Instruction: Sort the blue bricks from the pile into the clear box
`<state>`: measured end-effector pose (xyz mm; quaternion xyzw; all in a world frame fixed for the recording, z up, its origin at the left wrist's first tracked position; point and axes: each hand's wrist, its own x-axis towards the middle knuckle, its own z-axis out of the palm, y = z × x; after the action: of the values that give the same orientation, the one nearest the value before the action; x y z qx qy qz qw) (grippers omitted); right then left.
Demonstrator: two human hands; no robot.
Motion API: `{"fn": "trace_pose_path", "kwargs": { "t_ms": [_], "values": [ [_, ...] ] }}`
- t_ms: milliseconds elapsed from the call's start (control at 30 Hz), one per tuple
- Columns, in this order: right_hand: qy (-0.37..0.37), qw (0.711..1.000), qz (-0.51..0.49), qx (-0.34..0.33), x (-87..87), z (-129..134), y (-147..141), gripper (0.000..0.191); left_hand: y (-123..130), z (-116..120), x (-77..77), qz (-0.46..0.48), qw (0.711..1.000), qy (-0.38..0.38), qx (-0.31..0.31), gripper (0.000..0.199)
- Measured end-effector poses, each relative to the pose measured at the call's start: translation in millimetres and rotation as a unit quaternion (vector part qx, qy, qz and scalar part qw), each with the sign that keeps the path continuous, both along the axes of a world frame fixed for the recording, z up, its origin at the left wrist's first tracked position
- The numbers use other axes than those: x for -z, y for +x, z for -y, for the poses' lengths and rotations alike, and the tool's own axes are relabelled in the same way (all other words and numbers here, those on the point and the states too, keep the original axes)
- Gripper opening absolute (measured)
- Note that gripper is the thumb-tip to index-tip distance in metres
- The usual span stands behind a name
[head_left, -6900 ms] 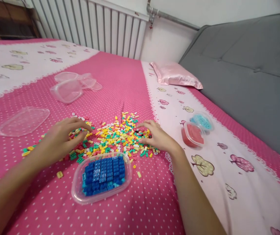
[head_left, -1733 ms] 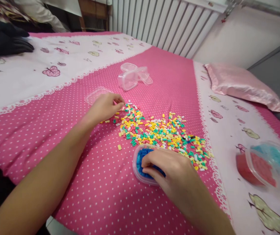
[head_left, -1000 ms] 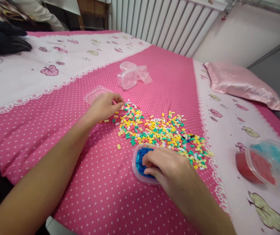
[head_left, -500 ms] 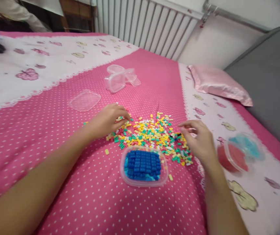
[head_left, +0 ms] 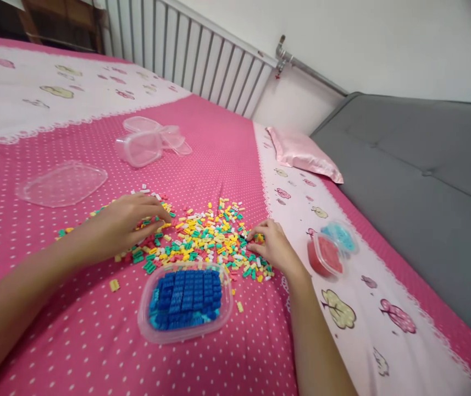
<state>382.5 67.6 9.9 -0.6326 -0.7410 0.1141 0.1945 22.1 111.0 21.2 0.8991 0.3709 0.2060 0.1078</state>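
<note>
Small toy building bricks [head_left: 202, 236] in yellow, green, pink and white lie in a loose heap on the bed. Over the heap's left part rests my left hand [head_left: 132, 220], fingers curved, thumb apart from them and bricks showing in the gap. At the right edge, my right hand [head_left: 274, 245] has its thumb and index finger drawn together low against the bricks. A dark bit shows by those fingertips; what they grip is too small to make out. In front of the heap stands a clear plastic tub [head_left: 144, 324] filled with blue bricks [head_left: 189, 294], dark ones laid in rows on top.
A clear lid [head_left: 62, 184] lies at left, with empty clear tubs and lids [head_left: 142, 148] behind. Lidless tubs of red bricks [head_left: 326, 256] and light blue bricks [head_left: 340, 236] stand at right. Further back are a pink pillow [head_left: 305, 151] and a grey headboard [head_left: 420, 181].
The view has turned right, so everything sits further left. My right hand has come down to the heap and its thumb and finger have closed together. My left hand stays over the bricks.
</note>
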Motion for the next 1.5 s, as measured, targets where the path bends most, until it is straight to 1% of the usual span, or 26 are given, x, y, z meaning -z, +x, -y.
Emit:
{"fn": "trace_pose_path", "kwargs": {
  "t_ms": [67, 167, 300, 367, 433, 500, 567, 667, 733, 800, 900, 967, 1000, 1033, 1100, 1167, 1233, 1300, 1367, 1433, 1500],
  "values": [
    [0.016, 1.0, -0.005, -0.006, 1.6, -2, -3, 0.003, 0, 0, 0.9, -0.003, 1.0, -0.004, -0.004, 0.028],
    [0.033, 0.999, -0.023, -0.012, 1.2, -4, -4, 0.007, -2, -2, 3.7, -0.004, 1.0, -0.001, 0.001, 0.031],
    [0.061, 0.996, -0.064, -0.002, -4.5, -5, -5, 0.01, -4, -6, 6.9, -0.002, 1.0, 0.005, 0.003, 0.034],
    [0.086, 0.991, -0.103, 0.014, -7.4, -5, -5, 0.011, -4, -6, 6.4, -0.003, 1.0, 0.001, -0.001, 0.034],
    [0.122, 0.979, -0.16, 0.038, -9.0, -5, -6, 0.01, -2, -5, 4.6, -0.007, 1.0, -0.001, -0.006, 0.034],
    [0.146, 0.966, -0.21, 0.049, -9.8, -5, -7, 0.021, -1, -4, 2.2, -0.012, 1.0, -0.004, -0.009, 0.034],
    [0.142, 0.963, -0.226, 0.045, -10.5, -5, -6, 0.027, 1, -2, 0.1, -0.013, 1.0, -0.004, -0.008, 0.035],
    [0.116, 0.963, -0.238, 0.044, -12.7, -4, -5, 0.019, 1, -1, -1.3, -0.015, 1.0, -0.003, -0.008, 0.036],
    [0.105, 0.955, -0.271, 0.061, -14.7, -3, -6, 0.02, 1, 0, -1.0, -0.016, 1.0, -0.002, -0.006, 0.036],
    [0.095, 0.943, -0.311, 0.071, -17.1, -2, -8, 0.025, 1, 0, -0.3, -0.014, 1.0, -0.001, -0.003, 0.036],
    [0.091, 0.93, -0.352, 0.062, -21.3, 1, -12, 0.028, 1, 0, -0.4, -0.012, 1.0, 0.001, 0.0, 0.036],
    [0.088, 0.926, -0.364, 0.048, -24.6, 3, -15, 0.023, 2, 0, -1.5, -0.015, 1.0, 0.0, 0.002, 0.036],
    [0.074, 0.926, -0.368, 0.034, -26.6, 5, -16, 0.021, 2, 0, -2.3, -0.018, 1.0, -0.002, 0.003, 0.036],
    [0.049, 0.928, -0.37, 0.013, -28.7, 7, -17, 0.02, 2, 0, -3.0, -0.021, 1.0, -0.005, 0.002, 0.035],
    [-0.026, 0.928, -0.37, -0.039, -34.0, 13, -21, 0.021, 3, 1, -4.0, -0.026, 1.0, -0.008, -0.001, 0.035],
    [-0.095, 0.92, -0.37, -0.091, -41.0, 21, -29, 0.022, 4, 2, -4.2, -0.028, 1.0, -0.007, -0.004, 0.035],
    [-0.136, 0.911, -0.367, -0.13, -49.8, 31, -39, 0.021, 4, 3, -4.0, -0.03, 1.0, -0.004, -0.005, 0.035],
    [-0.145, 0.911, -0.352, -0.161, -59.7, 43, -53, 0.016, 4, 5, -4.0, -0.035, 0.999, -0.001, -0.005, 0.034],
    [-0.129, 0.923, -0.31, -0.186, -68.9, 54, -66, 0.01, 5, 7, -4.6, -0.037, 0.999, 0.001, -0.006, 0.033],
    [-0.118, 0.935, -0.271, -0.198, -75.5, 65, -77, 0.014, 6, 8, -5.7, -0.037, 0.999, 0.0, -0.005, 0.032],
    [-0.116, 0.948, -0.217, -0.202, -78.3, 73, -84, 0.016, 6, 9, -6.5, -0.034, 0.999, -0.002, -0.005, 0.031]
  ]
}}
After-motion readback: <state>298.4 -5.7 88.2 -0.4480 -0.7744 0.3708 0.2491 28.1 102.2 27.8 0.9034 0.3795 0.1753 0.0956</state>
